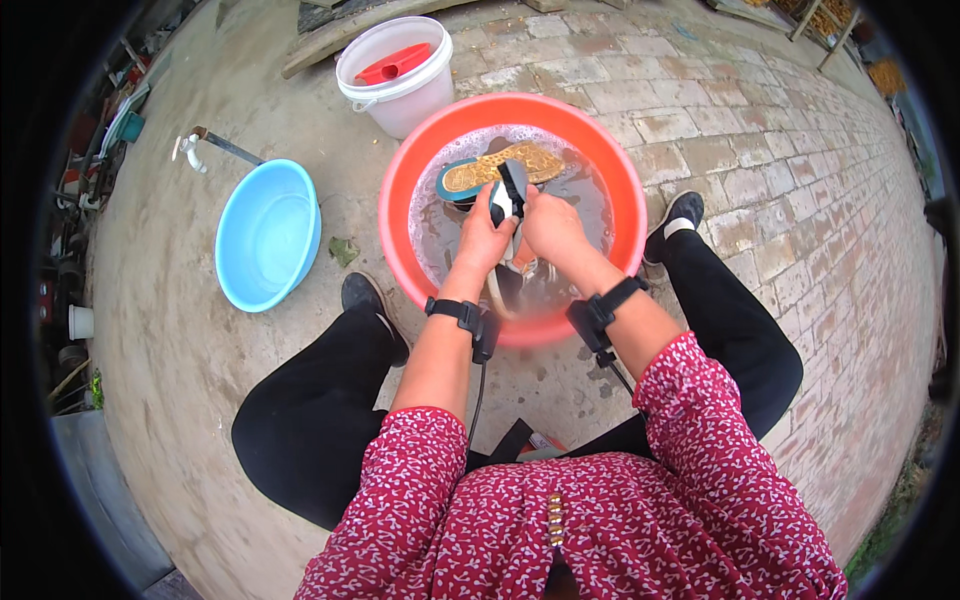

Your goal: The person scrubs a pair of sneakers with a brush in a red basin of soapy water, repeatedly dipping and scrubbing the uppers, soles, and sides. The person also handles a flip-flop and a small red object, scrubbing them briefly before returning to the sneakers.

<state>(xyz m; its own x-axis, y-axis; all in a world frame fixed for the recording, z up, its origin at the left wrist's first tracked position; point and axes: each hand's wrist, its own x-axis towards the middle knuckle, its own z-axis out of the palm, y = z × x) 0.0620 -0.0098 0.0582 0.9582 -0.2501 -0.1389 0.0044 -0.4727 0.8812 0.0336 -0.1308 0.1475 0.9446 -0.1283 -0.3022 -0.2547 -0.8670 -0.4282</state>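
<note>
A red plastic basin (397, 225) of soapy, murky water stands on the ground between my feet. Over it my left hand (484, 236) grips a white and black shoe (500, 201). My right hand (555, 225) holds a dark grey scrubbing brush (514, 178), its black bristles against or close beside that shoe; the fingers partly hide the contact. Just beyond my hands a shoe with a tan sole and teal rim (461, 178) lies sole up in the water. Below my hands another shoe (510, 289), pale-edged and dark, sits partly under water.
To the left stands a light blue plastic basin (268, 236), with a tap (191, 154) on a pipe behind it. A white bucket (409, 109) holding a red plastic object (394, 64) stands behind the red basin. Brick paving (750, 165) spreads to the right.
</note>
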